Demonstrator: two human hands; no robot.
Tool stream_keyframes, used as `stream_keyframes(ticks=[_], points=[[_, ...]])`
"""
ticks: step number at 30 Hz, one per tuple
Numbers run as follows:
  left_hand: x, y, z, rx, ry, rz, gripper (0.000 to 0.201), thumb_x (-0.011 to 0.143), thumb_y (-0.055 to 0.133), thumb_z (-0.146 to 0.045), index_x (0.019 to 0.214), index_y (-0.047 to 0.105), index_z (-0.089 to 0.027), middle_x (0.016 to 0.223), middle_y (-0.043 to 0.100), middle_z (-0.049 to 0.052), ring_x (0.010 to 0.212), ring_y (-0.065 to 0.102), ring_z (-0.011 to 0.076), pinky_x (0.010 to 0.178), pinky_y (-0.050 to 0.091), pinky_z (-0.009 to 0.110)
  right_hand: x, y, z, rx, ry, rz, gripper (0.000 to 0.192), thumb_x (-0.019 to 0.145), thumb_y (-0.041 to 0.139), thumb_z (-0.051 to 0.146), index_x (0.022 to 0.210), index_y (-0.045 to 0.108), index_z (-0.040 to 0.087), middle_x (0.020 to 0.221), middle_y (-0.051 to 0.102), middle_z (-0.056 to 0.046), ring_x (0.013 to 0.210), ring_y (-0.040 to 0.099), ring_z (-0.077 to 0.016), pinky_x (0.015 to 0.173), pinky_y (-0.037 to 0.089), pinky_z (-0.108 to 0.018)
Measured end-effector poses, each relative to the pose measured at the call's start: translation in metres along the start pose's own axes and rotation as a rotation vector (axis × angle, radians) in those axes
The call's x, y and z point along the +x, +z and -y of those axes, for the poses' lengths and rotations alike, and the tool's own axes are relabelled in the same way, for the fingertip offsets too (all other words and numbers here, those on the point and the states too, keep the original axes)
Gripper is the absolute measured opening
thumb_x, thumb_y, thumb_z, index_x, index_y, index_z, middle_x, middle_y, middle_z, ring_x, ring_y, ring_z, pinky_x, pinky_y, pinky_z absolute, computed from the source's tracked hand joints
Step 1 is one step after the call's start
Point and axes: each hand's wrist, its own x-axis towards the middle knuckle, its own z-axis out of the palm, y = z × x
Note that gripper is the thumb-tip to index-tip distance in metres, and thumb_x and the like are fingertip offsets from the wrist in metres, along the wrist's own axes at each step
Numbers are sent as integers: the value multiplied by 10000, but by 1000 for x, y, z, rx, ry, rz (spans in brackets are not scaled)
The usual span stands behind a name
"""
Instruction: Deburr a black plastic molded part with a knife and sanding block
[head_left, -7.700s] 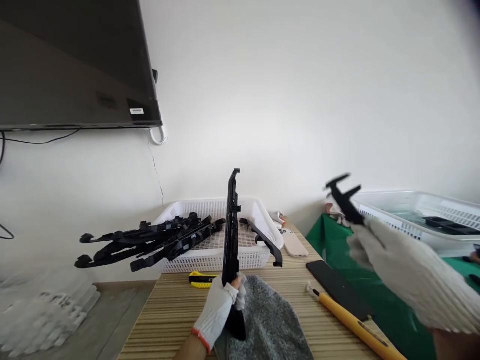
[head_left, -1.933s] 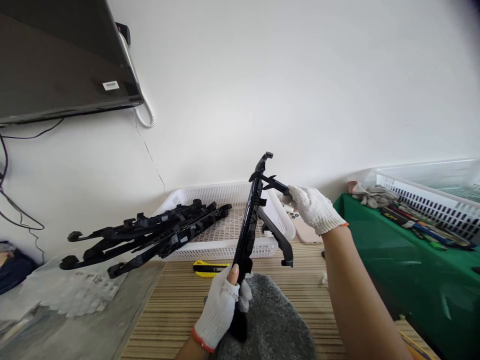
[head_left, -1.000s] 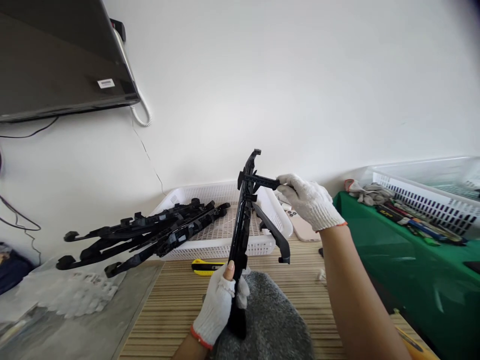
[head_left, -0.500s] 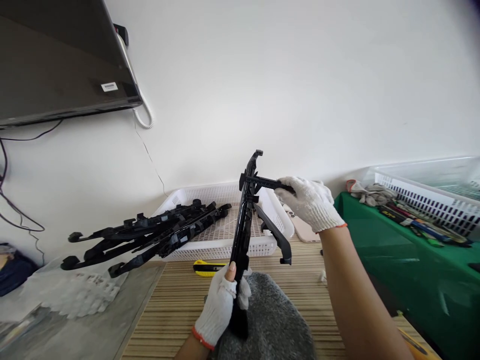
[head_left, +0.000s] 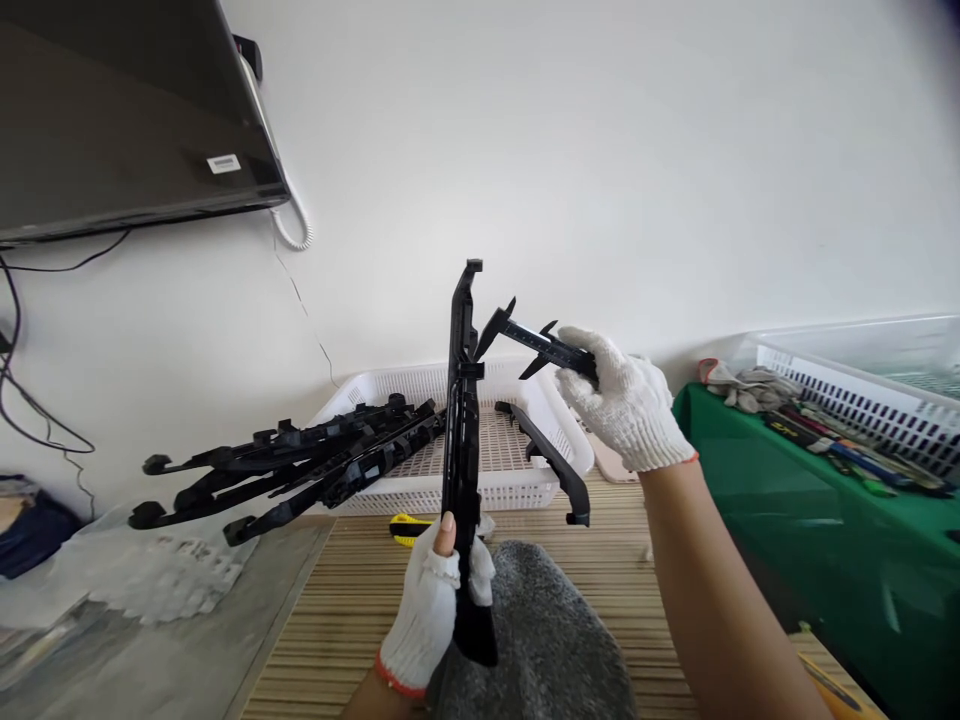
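Plastic bar (head_left: 460, 430), long, black, notched, stands nearly upright.

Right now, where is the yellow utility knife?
In the head view, the yellow utility knife lies on the slatted table, just in front of the white basket, beside the left hand.

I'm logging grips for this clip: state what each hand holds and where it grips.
The left hand grips the long black plastic part near its lower end, upright. The right hand holds the black caliper by its beam end.
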Motion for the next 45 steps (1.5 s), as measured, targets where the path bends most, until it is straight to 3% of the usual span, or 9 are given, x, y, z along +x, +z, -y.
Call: stream_keyframes(ticks=[6, 11, 15, 18, 25, 30, 34, 38, 45], points=[[3, 5, -3, -84, -59, -111, 711, 486, 788, -795, 744, 657, -145, 494, 609, 13, 379, 477, 114, 385, 379, 235, -3, 2, 16, -86, -182, 117, 525, 873, 500, 366, 1378, 601, 262, 821, 764, -51, 757, 707, -267, 787, 492, -429], [3, 4, -2, -12, -54, -47, 691, 542, 736, -822, 620, 628, -144, 446, 562, 20, 367, 461, 110, 390, 373, 239, -7, 16, 25, -119, -275, 213, 523, 890, 472, 293, 1402, 578, 290, 1144, 747, -69, 835, 717, -257, 794, 474, -418], [4, 2, 1, -12, -56, -34, 679, 577, 721, -813, 586, 623, -141, 422, 528, 15, 370, 452, 109, 396, 370, 237, -7, 16, 24, -171, -266, 309, 623, 865, 445, 247, 1485, 496, 282, 1186, 728, -89, 843, 710, -267, 790, 461, -412], [5, 1, 4, -56, -77, -94, 667, 539, 754, -794, 587, 614, -145, 435, 541, 14, 367, 447, 105, 383, 357, 232, -5, 11, 25, -204, -236, 339, 652, 862, 439, 273, 1513, 457, 254, 1119, 744, -100, 820, 699, -276, 781, 448, -413], [7, -1, 6, -58, -89, -95, 660, 517, 777, -779, 574, 595, -147, 450, 562, 16, 371, 468, 102, 383, 367, 226, -3, 6, 33, -253, -167, 433, 554, 893, 438, 341, 1432, 559, 303, 942, 768, -70, 783, 689, -275, 817, 425, -421], [7, -1, 6, -54, -75, -74, 637, 563, 769, -762, 599, 601, -148, 452, 559, 11, 383, 470, 98, 389, 364, 217, -3, 4, 33, -215, -139, 409, 493, 901, 484, 417, 1367, 616, 328, 995, 768, -60, 813, 699, -263, 847, 427, -415], [7, 1, 6, -35, -77, -67, 664, 558, 745, -793, 608, 603, -147, 411, 521, 4, 352, 441, 106, 370, 347, 233, -4, 7, 29, -159, -107, 352, 530, 889, 501, 540, 1344, 632, 303, 852, 763, -47, 791, 700, -270, 856, 420, -421], [7, -1, 8, -65, -64, -119, 620, 586, 770, -740, 615, 594, -147, 469, 573, 18, 375, 469, 105, 381, 364, 232, -5, 10, 26, -145, -94, 283, 596, 875, 513, 510, 1420, 565, 274, 773, 745, -46, 776, 700, -281, 840, 421, -424], [10, -7, 15, -35, -37, -69, 590, 680, 715, -726, 632, 584, -153, 468, 570, 10, 374, 465, 100, 384, 349, 222, -5, 12, 28, -168, -125, 373, 524, 878, 486, 408, 1378, 598, 302, 877, 754, -54, 760, 678, -256, 816, 411, -413]])
